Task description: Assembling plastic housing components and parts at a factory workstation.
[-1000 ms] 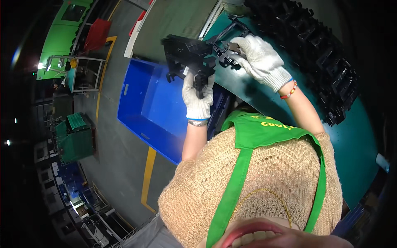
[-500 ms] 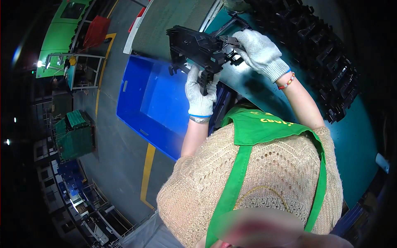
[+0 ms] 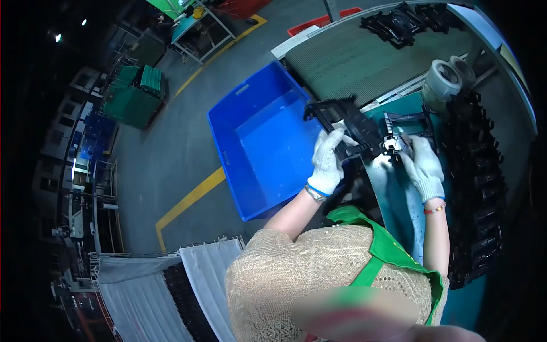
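My left hand (image 3: 329, 162), in a white knit glove, grips a black moulded plastic frame (image 3: 358, 122) by its near edge. The frame is tilted, partly over the right edge of an open blue crate (image 3: 235, 165). My right hand (image 3: 424, 170), gloved too, is closed over the teal table (image 3: 399, 199), its fingertips bent around something small that I cannot make out. Just beyond those fingertips lies another black plastic frame (image 3: 409, 118), with a bright glare spot at its near left corner.
A long stack of black plastic parts (image 3: 476, 188) lines the table's right side. Beyond the crate runs a ribbed conveyor belt (image 3: 336, 62) carrying more black parts (image 3: 399, 25). Clear tape rolls (image 3: 443, 80) stand by its near edge. Grey cloth-covered racks (image 3: 142, 296) stand behind at left.
The view has swung, bringing more belt and tape rolls into sight. My hands have moved apart; the left-hand frame is now away from my right hand and turned differently.
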`<state>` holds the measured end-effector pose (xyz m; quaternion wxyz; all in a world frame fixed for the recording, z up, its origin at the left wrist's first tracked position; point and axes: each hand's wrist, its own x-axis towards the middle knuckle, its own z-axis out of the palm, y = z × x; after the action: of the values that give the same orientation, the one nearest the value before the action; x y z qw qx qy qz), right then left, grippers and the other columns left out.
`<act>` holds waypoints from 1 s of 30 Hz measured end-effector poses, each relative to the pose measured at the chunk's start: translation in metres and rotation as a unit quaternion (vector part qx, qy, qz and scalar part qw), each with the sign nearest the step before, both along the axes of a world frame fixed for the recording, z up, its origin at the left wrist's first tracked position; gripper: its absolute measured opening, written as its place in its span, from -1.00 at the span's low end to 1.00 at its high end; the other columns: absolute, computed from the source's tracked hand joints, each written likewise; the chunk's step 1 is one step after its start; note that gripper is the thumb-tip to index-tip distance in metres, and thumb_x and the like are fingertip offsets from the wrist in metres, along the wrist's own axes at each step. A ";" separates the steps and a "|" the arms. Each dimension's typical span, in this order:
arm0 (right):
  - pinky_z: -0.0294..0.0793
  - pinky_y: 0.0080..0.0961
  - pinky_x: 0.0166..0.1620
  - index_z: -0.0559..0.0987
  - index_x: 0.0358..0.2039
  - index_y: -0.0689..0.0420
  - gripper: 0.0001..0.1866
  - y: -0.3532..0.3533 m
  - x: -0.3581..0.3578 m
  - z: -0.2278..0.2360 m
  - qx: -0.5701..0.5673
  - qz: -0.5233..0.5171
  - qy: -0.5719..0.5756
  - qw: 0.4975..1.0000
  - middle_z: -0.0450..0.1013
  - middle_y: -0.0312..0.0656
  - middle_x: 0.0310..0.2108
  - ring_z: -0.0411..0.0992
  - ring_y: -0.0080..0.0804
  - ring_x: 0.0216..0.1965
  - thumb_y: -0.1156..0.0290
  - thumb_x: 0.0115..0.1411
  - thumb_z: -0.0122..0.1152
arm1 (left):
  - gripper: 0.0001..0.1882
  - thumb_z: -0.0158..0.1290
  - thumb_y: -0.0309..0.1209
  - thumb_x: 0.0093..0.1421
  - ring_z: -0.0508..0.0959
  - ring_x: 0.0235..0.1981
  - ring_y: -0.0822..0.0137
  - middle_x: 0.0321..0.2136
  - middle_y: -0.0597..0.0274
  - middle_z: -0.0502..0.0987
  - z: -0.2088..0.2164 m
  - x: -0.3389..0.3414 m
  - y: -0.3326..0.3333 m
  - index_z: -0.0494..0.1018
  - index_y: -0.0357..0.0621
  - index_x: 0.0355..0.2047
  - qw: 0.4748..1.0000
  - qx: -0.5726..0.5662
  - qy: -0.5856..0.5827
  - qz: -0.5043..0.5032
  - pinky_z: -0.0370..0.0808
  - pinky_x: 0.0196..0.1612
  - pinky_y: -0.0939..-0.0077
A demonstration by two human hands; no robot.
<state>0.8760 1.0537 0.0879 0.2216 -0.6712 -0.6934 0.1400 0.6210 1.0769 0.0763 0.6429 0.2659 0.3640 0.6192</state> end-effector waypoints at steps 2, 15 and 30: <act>0.53 -0.09 0.00 0.47 0.14 0.04 -0.49 0.028 -0.011 -0.003 -0.051 -0.001 -0.031 0.998 0.42 0.00 0.10 0.51 0.10 -0.01 0.20 0.21 0.34 | -0.66 0.12 -0.25 0.34 0.62 -0.38 0.35 -0.34 0.26 0.56 0.013 -0.004 0.009 0.43 -0.19 0.01 1.000 0.022 0.002 0.022 0.62 -0.32 0.38; 0.49 0.00 0.01 0.51 -0.03 0.15 -0.53 0.058 -0.020 -0.020 -0.119 -0.003 -0.035 0.992 0.51 0.16 -0.06 0.50 0.19 -0.02 0.16 0.10 0.27 | -0.46 0.08 -0.27 0.38 0.41 -0.46 0.55 -0.46 0.37 0.47 -0.006 -0.021 0.035 0.29 -0.33 0.25 0.989 0.062 0.126 0.042 0.40 -0.35 0.58; 0.46 -0.13 0.00 0.51 0.04 0.19 -0.54 -0.053 -0.012 0.014 -0.022 0.011 0.226 0.974 0.48 0.10 -0.15 0.47 0.08 -0.09 0.40 0.08 0.14 | -0.59 0.17 -0.36 0.31 0.42 -0.62 0.55 -0.50 0.38 0.44 0.045 -0.019 0.043 0.39 -0.35 0.07 0.904 0.190 0.370 -0.097 0.36 -0.63 0.62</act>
<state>0.8644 1.0007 0.1021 0.3567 -0.6192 -0.6293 0.3057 0.6020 1.1202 0.1217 0.4563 0.6269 0.4236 0.4684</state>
